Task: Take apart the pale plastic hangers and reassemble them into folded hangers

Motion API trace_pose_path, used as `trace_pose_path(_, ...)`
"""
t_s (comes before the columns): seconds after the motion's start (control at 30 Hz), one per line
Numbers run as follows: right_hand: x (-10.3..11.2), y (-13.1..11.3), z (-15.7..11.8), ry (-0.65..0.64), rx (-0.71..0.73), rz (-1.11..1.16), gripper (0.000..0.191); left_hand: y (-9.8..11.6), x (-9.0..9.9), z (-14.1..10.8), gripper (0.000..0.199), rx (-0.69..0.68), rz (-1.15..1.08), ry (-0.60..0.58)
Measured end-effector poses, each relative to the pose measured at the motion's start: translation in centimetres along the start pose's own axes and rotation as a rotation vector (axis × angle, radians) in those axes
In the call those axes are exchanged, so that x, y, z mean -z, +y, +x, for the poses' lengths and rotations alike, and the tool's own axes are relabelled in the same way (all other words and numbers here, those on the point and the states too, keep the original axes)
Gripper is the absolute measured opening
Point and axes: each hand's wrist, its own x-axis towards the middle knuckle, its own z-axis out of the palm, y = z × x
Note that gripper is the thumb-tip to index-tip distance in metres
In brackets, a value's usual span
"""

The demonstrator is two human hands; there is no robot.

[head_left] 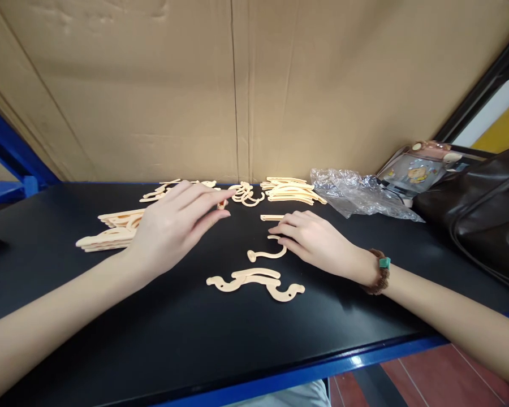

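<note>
My left hand (pixel 176 223) hovers over the table's left middle, its thumb and fingers nearly together. A small beige bit shows between them; its kind is unclear. My right hand (pixel 316 240) rests low with bent fingers, thumb and forefinger at the curved end of a beige plastic hanger hook (pixel 267 255). A straight beige bar (pixel 270 217) runs partly behind its fingers. Closer to me lie two curved hanger arms (pixel 224 285), their inner ends overlapping, with a short curved bar (pixel 257 273) along their upper side.
Stacked hanger arms (pixel 106 242) lie under my left wrist. Along the back are loose beige pieces (pixel 150 196), several hooks (pixel 248 194), a pile of bars (pixel 290 190) and a clear plastic bag (pixel 360 192). A dark leather bag (pixel 479 198) stands right. Cardboard (pixel 173 96) closes the back.
</note>
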Motion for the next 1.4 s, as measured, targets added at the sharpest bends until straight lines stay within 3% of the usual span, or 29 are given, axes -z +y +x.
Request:
trace_pose_path(0.1,-0.2,0.0,0.2,0.049,-0.042,0.025,0.029,0.3,-0.2,-0.3,0.034,-0.177,0.072,-0.097)
trace_pose_path(0.23,-0.3,-0.4,0.1,0.057,0.068,0.164,0.03,0.8,-1.7,-1.1,0.038,-0.265,-0.016,-0.266)
trace_pose_path(0.33,-0.5,-0.6,0.0,0.039,0.115,0.223,0.023,1.2,-2.9,-1.7,0.037,-0.214,-0.17,-0.389)
trace_pose_path(0.47,-0.7,-0.5,0.1,0.055,0.125,0.224,0.018,1.2,-3.6,-2.0,0.027,-0.017,-0.436,-0.48)
trace_pose_path(0.57,-0.7,-0.5,0.3,0.041,0.122,0.223,0.018,1.0,-3.7,-1.9,0.02,0.123,-0.544,-0.512)
trace_pose_path(0.7,-0.5,-0.7,0.4,0.037,0.113,0.234,0.018,1.0,-3.7,-1.8,0.022,0.179,-0.575,-0.547)
trace_pose_path(1.07,-0.4,-0.9,0.4,0.136,0.11,0.254,0.016,2.1,-2.5,-1.3,0.019,0.122,-0.464,-0.612)
trace_pose_path(1.4,-0.7,-0.7,0.2,0.262,0.062,0.275,0.018,2.1,-2.7,-1.5,0.015,0.09,-0.395,-0.624)
